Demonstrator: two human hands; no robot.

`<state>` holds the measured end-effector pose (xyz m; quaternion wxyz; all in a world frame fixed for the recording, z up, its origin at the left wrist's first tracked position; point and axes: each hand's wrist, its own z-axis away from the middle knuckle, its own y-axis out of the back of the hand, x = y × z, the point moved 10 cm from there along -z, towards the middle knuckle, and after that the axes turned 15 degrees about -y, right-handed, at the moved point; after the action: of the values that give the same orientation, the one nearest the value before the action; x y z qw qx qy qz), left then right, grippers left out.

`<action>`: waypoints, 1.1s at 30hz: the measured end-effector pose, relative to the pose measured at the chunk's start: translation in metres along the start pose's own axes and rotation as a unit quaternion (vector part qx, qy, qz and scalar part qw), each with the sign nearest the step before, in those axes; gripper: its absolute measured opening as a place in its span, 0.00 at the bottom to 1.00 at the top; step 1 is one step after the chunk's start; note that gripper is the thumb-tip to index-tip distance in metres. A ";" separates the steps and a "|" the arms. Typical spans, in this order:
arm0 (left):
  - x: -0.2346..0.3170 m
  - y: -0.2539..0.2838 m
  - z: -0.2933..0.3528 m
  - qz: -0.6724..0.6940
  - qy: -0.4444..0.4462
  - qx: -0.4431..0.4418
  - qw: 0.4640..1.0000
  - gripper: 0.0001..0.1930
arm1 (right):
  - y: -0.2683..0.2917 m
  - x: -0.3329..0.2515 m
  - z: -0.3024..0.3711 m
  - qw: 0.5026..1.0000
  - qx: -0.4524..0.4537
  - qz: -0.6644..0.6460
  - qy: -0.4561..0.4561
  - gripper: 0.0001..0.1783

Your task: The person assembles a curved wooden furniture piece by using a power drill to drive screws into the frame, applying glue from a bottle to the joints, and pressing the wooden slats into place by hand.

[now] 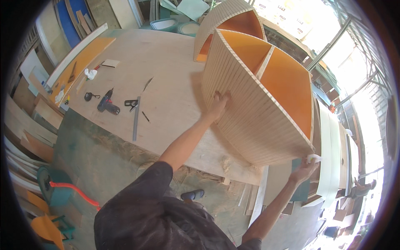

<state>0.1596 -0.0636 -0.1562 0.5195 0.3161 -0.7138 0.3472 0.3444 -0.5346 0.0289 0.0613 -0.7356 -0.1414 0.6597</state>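
Observation:
A curved cabinet with a slatted wooden outer face point(250, 108) stands on the worktable, its orange inside split by a divider point(265, 62). My left hand point(221, 105) rests against the slatted face with its fingers apart, holding nothing. At the cabinet's near right corner, my right hand point(305, 170) is closed on a small white wad point(313, 158). The wad looks like crumpled cloth or paper, though its exact kind is not clear. It is right by the cabinet's edge; whether it touches the wood is hard to tell.
Another curved cabinet point(241, 20) stands behind. On the worktable point(166, 54) lie a cordless drill point(108, 103), a tape measure point(91, 96), a black clamp point(131, 103), a grey strip point(136, 118) and a white crumpled wad point(90, 74). An orange hose point(75, 190) crosses the floor at left.

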 end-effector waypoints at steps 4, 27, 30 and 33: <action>-0.003 0.021 -0.079 -0.049 -0.045 0.002 0.998 0.47 | -0.036 0.003 0.029 0.998 -0.058 -0.025 0.013 0.23; 0.090 0.053 -0.172 -0.010 -0.096 0.037 0.995 0.20 | -0.176 0.017 0.148 0.965 -0.256 0.020 -0.051 0.21; 0.181 0.003 -0.148 -0.130 -0.208 0.069 0.967 0.17 | -0.171 0.020 0.149 0.961 -0.271 0.023 -0.043 0.18; 0.308 -0.099 -0.103 -0.119 -0.392 -0.057 0.910 0.20 | -0.181 0.020 0.151 0.944 -0.323 -0.028 -0.059 0.22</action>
<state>0.2137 -0.0614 0.1786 0.2520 0.4795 -0.8358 0.0898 0.1740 -0.3707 0.0413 -0.1700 -0.6713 -0.3707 0.6189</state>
